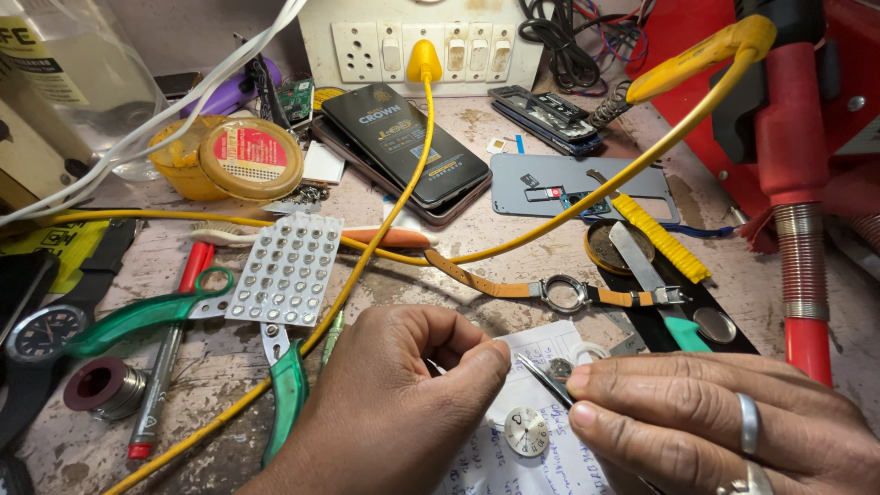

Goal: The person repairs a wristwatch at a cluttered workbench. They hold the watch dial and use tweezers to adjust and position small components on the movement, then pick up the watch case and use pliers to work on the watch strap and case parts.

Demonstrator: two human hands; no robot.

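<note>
My left hand (394, 403) is curled into a loose fist over a sheet of white paper (513, 458), its thumb tip beside the point of metal tweezers (543, 378). My right hand (715, 422), wearing rings, pinches the tweezers, whose tip holds a small round grey part (560, 368). A small round watch dial (526, 431) lies on the paper just below the tweezers. A watch case on a tan strap (561, 293) lies just beyond both hands.
A blister sheet of button cells (287, 268), green-handled scissors (165, 312), a red pen (170, 353), a yellow cable (385, 220), phones (403, 147), a yellow tin (249, 158), a solder spool (99, 385) and a wristwatch (41, 332) crowd the bench. A red stand (796, 183) rises at right.
</note>
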